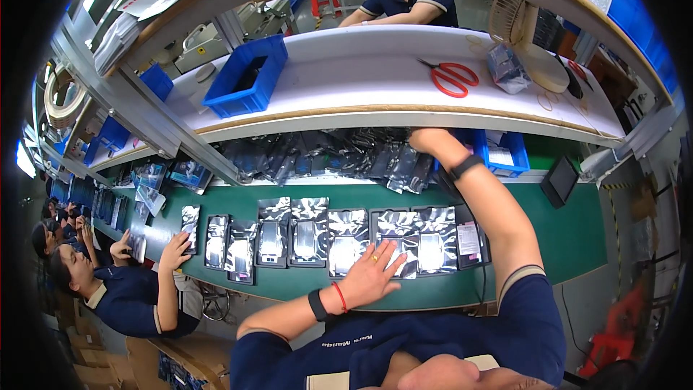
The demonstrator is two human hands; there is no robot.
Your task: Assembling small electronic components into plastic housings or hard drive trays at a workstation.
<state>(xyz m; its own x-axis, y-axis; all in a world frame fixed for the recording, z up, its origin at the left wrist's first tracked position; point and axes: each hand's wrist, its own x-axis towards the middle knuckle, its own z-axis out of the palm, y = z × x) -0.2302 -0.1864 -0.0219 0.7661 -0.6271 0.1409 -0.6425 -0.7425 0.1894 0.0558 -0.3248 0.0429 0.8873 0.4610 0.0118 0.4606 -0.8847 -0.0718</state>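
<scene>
My left hand [368, 278] lies open, its fingers spread over a shiny silver pouch [397, 225] at the near side of the bench. That pouch is one of a row of silver pouches, several of them lying in shallow black trays [354, 217]. My right arm stretches forward, and my right hand [429, 141] reaches in under the shelf. The shelf edge hides its fingers, so whether it holds anything is not visible. Nearest to it is a pile of dark, glossy bags [393, 162]. A tray with a white-labelled pouch [469, 245] lies below my right arm.
Above the green bench [563, 245], the shelf [346, 94] carries red-handled scissors [453, 79] and a blue bin [249, 76]. Another blue bin [505, 155] and a black tray [559, 180] are at right. A co-worker [137, 296] handles pouches at left; another person [411, 3] is beyond.
</scene>
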